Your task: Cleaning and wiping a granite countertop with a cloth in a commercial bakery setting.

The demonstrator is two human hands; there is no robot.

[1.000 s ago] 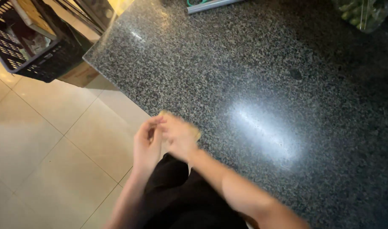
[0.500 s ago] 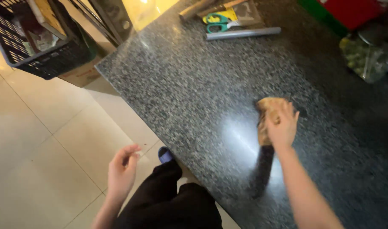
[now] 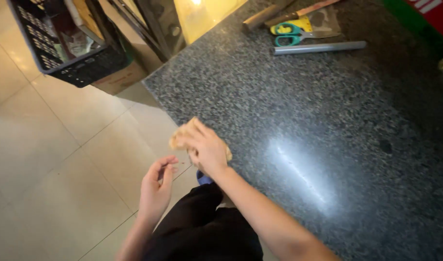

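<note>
Pressed flat under the right hand (image 3: 206,147), a tan cloth (image 3: 183,135) sits at the near edge of the dark speckled granite counter (image 3: 328,121), left of centre in the frame; the fingers close over it and its crumpled end sticks out past them. Just below and to the left, the left hand (image 3: 156,186) hangs over the pale tiled floor (image 3: 47,145), half open, thumb and forefinger pinched together, though what they hold is too small to tell. Along the counter's top edge lie green-handled scissors (image 3: 291,33) and a grey metal bar (image 3: 320,47). A black plastic crate (image 3: 62,53) stands at upper left.
</note>
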